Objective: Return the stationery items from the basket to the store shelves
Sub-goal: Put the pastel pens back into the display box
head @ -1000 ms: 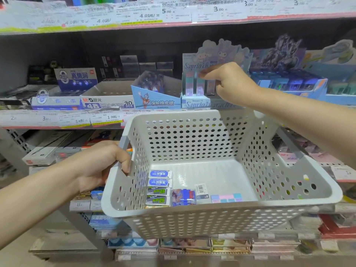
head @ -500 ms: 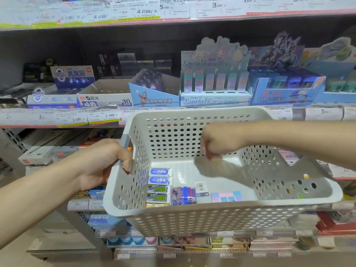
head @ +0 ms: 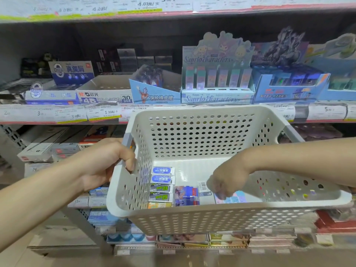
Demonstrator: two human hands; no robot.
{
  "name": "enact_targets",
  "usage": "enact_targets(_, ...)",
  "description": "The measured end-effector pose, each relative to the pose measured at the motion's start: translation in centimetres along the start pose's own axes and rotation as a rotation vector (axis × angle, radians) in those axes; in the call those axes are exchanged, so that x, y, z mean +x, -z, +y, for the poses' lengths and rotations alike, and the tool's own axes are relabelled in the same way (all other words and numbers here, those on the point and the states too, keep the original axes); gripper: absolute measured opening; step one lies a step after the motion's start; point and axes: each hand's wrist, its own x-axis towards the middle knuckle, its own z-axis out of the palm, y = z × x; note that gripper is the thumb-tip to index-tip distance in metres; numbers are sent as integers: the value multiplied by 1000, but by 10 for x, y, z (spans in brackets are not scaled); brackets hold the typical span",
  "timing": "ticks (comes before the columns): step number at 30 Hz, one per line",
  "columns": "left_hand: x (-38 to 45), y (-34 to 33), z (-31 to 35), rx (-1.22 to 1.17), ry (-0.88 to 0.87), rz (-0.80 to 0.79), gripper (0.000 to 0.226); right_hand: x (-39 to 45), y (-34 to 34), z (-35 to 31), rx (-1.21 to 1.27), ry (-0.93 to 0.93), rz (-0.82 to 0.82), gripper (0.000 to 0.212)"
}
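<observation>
Two hands at work: left hand [head: 107,162] curled round the left handle of white perforated plastic basket [head: 192,218]; right hand [head: 227,182] inside, fingers bunched over pastel block eraser [head: 238,197] by the near wall; pinch unclear through blur.

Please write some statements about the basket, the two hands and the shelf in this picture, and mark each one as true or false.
1. The left hand grips the handle of the basket. True.
2. The right hand is up at the Sanrio display box. False: it is down inside the basket, over the pastel pack.
3. The basket is empty. False: small packs lie along its near wall, among them two blue erasers.
4. The 4B eraser box stands left of the Sanrio display box. True.
</observation>
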Motion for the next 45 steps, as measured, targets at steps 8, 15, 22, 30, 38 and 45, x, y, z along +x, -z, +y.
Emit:
enact_targets(8, 1, 1, 1, 26, 19, -10, 72, 3, 2, 3, 181, 45, 192, 17)
enact_targets(15, 0, 2, 1, 1, 23, -34, 67, -45, 36, 8, 709, 193, 414, 22)
enact_targets(22, -3, 2, 4, 11, 35, -26, 72, -101, 81, 44, 678, 293, 1312, 10)
enact_targets(30, -4, -1, 7, 41, 57, 0, 70, -76, 107, 76, 503, 33, 1665, 28)
enact_targets(38, -5, -1, 7, 26, 32, 7, 63, -68, 103, 76, 275, -17, 1639, 24)
enact_targets(45, -2, 0, 4, 24, 34, 22, 69, -64, 85, 77, 126, -51, 1634, 54)
